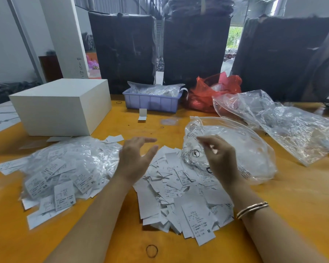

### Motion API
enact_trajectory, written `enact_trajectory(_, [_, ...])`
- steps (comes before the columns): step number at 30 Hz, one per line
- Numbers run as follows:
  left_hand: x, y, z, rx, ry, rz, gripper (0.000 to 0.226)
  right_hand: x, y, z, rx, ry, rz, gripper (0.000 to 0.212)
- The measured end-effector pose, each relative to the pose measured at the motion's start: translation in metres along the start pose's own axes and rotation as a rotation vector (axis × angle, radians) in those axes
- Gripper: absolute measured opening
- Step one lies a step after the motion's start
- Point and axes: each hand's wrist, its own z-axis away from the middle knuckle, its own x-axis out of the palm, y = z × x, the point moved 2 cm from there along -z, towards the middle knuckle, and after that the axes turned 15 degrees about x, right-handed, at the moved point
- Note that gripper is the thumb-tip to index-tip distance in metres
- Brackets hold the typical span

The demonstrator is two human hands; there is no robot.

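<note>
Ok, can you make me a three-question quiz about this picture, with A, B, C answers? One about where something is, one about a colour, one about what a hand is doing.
1. Where is the white box?
A. Left of the blue tray
B. On the floor
C. Inside the tray

2. What colour is the bag right of the tray?
A. Green
B. Black
C. Red

3. The left hand is:
A. Gripping the box
B. Open over the paper tags, holding nothing
C. Inside the tray

Answers: 1 A, the tray stands to the box's right. 2 C, it is plainly red. 3 B, its fingers are spread with nothing between them.
</note>
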Motion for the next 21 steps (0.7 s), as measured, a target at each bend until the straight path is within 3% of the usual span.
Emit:
enact_trajectory(3, [0.011,0.018,0.002,-0.073,-0.188,0.470,0.044,0.018,-0.017,0.013,0.068,-0.327,-0.161,0.031])
enact_trajectory(6, [0.020,0.022,0.005,-0.191,-0.266,0.631,0.056,0.029,-0.021,0.021,0.092,-0.479,-0.192,0.035])
enact_trajectory(10, [0.021,0.022,0.005,-0.362,-0.237,0.697,0.037,0.030,-0.023,0.022,0.076,-0.520,-0.225,0.034])
enact_trajectory(16, [0.017,0.021,0.004,-0.363,-0.276,0.676,0.055,0.028,-0.022,0.020,0.140,-0.535,-0.345,0.036])
enact_trajectory(21, [0.018,0.016,0.008,-0.322,-0.281,0.719,0.011,0.029,-0.022,0.020,0.174,-0.536,-0.278,0.036])
